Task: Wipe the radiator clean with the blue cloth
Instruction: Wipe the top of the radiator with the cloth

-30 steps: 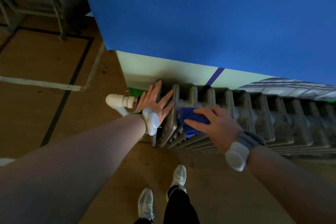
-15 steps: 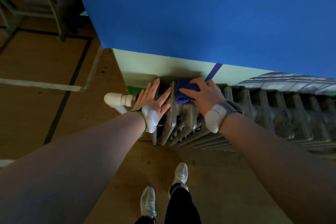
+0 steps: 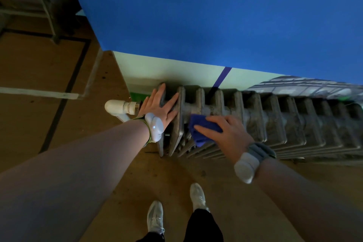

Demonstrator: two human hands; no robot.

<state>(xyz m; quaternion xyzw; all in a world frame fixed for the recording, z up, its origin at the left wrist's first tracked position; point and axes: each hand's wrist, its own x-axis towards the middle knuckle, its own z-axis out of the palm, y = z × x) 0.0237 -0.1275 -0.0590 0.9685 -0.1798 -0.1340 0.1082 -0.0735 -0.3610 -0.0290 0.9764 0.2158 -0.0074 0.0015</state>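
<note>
1. Radiator (image 3: 275, 120) is seen standing against the wall, its grey ribs running rightward from the white pipe (image 3: 115, 106); the floor (image 3: 49, 76) lies below.
2. Left hand (image 3: 160, 105) is laid flat on the end rib; fingers straight and spread, nothing held.
3. Blue cloth (image 3: 198, 130) is pressed onto the front of the ribs near the left end, bunched under the right hand (image 3: 225, 131); fingers (image 3: 204, 128) are extended over the cloth, thumb side hidden, so a true grip cannot be told.
4. Progress, as judged: wiping is under way at the left end only; the ribs to the right look grimy and mottled; most of the length is taken as still to be done.
</note>
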